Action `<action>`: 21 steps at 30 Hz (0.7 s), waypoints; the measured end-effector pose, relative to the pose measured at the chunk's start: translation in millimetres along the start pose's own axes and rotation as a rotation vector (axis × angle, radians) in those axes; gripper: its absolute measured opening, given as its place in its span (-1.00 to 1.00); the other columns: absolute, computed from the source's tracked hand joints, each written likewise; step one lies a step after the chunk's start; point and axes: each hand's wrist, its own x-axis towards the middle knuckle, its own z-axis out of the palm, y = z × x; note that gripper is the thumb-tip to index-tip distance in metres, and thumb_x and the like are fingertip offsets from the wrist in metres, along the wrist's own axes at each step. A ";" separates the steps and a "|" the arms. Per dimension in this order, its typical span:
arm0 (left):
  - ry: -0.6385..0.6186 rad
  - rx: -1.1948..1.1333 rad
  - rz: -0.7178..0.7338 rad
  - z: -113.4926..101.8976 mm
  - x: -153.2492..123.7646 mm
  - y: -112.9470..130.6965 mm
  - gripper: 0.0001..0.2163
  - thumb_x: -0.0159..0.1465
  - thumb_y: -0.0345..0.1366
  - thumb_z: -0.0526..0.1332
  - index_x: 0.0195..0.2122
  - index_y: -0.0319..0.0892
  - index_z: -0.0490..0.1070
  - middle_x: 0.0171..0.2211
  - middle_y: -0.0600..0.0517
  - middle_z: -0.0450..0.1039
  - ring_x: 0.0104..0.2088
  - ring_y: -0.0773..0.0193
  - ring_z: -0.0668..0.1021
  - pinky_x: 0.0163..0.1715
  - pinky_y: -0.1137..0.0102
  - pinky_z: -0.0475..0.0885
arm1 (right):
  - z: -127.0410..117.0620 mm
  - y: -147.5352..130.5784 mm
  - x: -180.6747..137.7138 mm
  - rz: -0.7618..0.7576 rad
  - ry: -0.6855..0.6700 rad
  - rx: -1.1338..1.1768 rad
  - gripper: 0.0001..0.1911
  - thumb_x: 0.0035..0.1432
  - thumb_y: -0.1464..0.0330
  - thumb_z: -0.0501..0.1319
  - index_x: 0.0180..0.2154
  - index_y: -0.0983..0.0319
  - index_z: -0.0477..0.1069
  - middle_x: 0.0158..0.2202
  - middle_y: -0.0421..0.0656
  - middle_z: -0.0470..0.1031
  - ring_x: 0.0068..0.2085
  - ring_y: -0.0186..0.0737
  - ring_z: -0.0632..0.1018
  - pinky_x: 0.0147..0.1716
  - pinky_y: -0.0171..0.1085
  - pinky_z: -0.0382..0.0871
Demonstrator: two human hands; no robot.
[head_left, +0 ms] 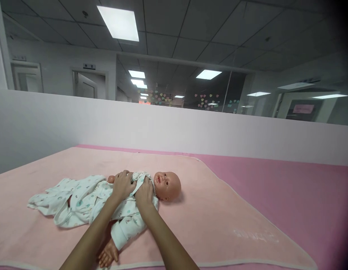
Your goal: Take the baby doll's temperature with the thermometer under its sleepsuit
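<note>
A baby doll [170, 186] lies on its back, its head to the right and its face turned up. It wears a white baby romper [78, 198] with small green prints, spread loosely over the legs. My left hand [123, 185] is closed on the romper's front at the doll's chest, beside its far fist. Close to the collar, my right hand [145, 191] grips the front edge, and a snap-trimmed strip of cloth runs between both hands. The fingertips are partly hidden in the fabric. The doll's near arm is in its sleeve, with the hand sticking out toward me.
Beneath the doll is a peach-pink blanket [213, 213] with a pale edge, on a darker pink mat [260, 180]. A low white wall [162, 127] borders the far side, with glass above it. Doors and ceiling lights show beyond.
</note>
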 end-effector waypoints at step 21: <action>0.078 -0.174 -0.068 10.8 -7.8 -3.3 -0.56 0.14 0.06 0.06 -0.01 -0.01 0.26 0.05 -0.03 0.27 0.07 0.06 0.27 0.11 -0.05 -0.16 | -14.7 38.4 -38.6 -0.024 0.372 0.360 -0.74 -0.17 0.65 -0.02 -0.55 0.22 0.30 -0.49 -0.18 0.37 -0.33 -0.22 0.36 -0.17 -0.24 0.21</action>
